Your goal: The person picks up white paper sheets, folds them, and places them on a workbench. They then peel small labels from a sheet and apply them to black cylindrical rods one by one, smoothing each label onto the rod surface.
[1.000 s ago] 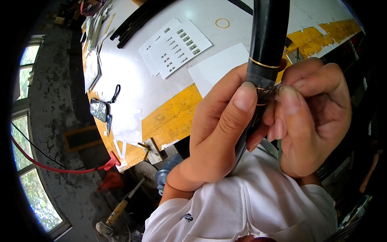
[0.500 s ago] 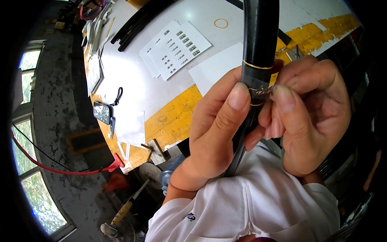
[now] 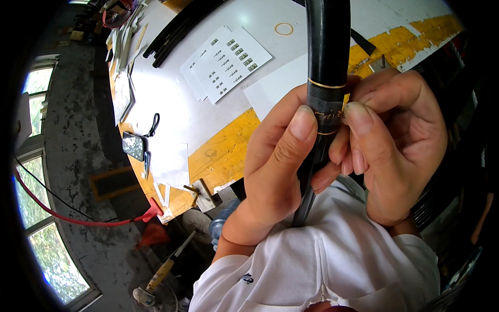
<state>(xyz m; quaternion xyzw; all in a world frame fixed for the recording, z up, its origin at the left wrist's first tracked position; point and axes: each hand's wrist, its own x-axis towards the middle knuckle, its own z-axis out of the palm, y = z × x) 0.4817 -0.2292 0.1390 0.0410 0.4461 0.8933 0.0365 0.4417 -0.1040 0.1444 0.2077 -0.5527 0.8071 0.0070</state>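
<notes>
A thick black tapered rod (image 3: pixel 328 44) runs from the top edge down to my white shirt, with thin gold rings around it. Between two rings sits a dark band with a thin decal (image 3: pixel 327 115) in gold lettering. My left hand (image 3: pixel 278 156) is closed around the rod from the left, its thumb lying beside the decal. From the right, my right hand (image 3: pixel 397 135) pinches at the decal's right edge with thumb and forefinger. Its other fingers are curled, some touching the rod below. What lies right between the pinching fingertips is mostly hidden.
On the white and yellow table lie printed sticker sheets (image 3: pixel 236 65), a tan rubber band (image 3: pixel 284 29), black rods (image 3: pixel 179 31) and a phone (image 3: pixel 133 145). A small clamp (image 3: pixel 200 193) sits at the near edge. A red cable (image 3: pixel 78 218) hangs left, above a mallet (image 3: pixel 150 288).
The rod has shifted slightly left and turned a little, showing more of the gold lettering. My right thumb and forefinger have moved slightly left, staying at the decal's edge.
</notes>
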